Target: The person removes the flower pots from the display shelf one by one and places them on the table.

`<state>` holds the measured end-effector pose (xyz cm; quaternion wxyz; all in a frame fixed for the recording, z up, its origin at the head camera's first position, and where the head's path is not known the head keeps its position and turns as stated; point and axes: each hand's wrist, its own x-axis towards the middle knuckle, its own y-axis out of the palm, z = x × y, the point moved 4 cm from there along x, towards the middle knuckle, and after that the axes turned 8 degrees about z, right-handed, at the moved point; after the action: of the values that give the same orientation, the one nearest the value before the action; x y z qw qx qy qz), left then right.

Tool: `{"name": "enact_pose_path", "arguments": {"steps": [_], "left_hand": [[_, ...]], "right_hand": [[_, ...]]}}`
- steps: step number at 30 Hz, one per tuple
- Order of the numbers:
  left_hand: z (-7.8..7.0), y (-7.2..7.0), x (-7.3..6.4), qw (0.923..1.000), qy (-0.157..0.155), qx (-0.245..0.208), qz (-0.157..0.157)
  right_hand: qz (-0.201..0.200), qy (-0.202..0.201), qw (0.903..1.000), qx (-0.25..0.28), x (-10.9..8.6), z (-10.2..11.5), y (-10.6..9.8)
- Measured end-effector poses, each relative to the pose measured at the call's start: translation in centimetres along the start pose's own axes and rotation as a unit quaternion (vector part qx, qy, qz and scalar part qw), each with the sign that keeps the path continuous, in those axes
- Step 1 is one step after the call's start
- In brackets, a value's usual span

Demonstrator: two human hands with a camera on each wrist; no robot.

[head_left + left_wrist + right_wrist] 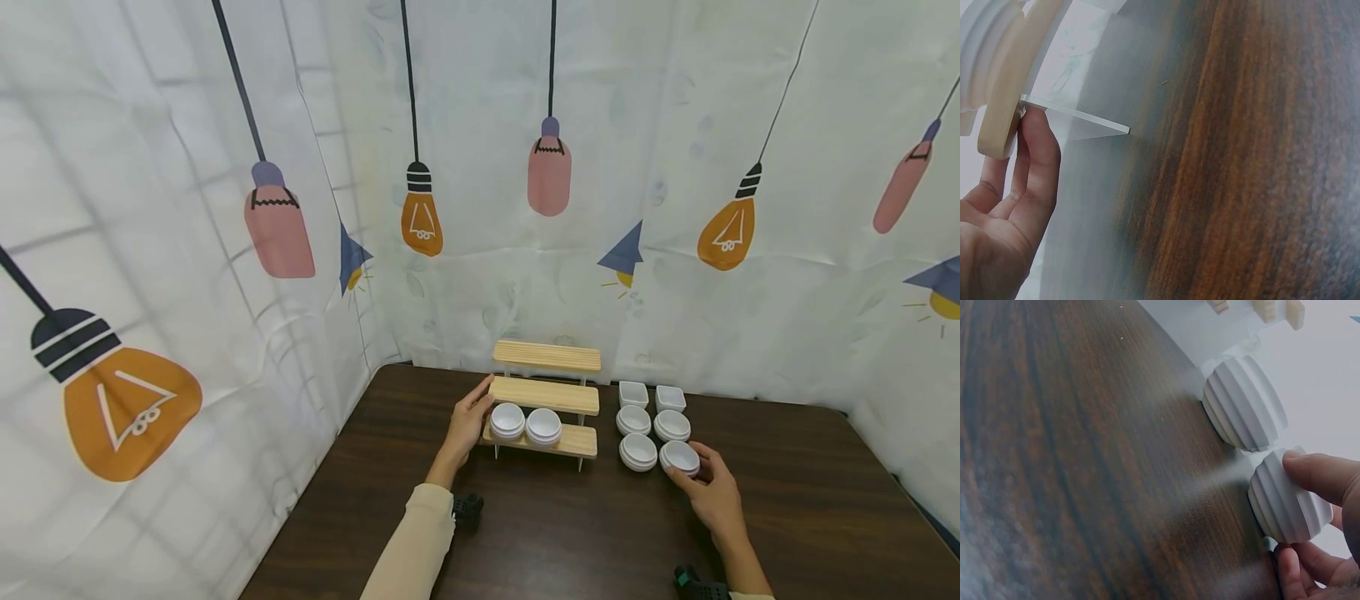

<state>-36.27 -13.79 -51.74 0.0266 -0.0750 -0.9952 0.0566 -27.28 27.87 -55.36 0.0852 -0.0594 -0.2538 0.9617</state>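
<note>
A three-tier display stand of light wood boards on clear legs stands toward the back of the table. Two round white bowls sit side by side on its lowest board. At the stand's left end my left hand grips a board, its fingers beside a clear leg. To the right, my right hand pinches a white ridged bowl, thumb on one side and fingers on the other. A similar bowl stands next to it. Whether the ridges are nested bowls I cannot tell.
Behind the pinched bowl stand more round white bowls and two square white dishes, grouped right of the stand. The dark wood table reaches back to a white curtain printed with lamps.
</note>
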Motion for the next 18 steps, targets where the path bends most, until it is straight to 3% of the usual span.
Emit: {"name": "enact_pose_path", "arguments": {"steps": [7,15,18], "left_hand": [[-0.3,0.1,-0.1,1.0,0.001,0.0,-0.006],[-2.1,0.3,-1.0,0.9999,-0.009,-0.012,0.005],[-1.7,0.3,-0.8,0.9999,-0.007,-0.008,0.001]], "right_hand": [[0.004,0.002,1.0,0.003,0.0,0.0,0.1],[0.004,0.004,1.0,-0.001,-0.1,0.1,0.1],[0.004,0.003,1.0,0.0,-0.1,0.1,0.1]]}}
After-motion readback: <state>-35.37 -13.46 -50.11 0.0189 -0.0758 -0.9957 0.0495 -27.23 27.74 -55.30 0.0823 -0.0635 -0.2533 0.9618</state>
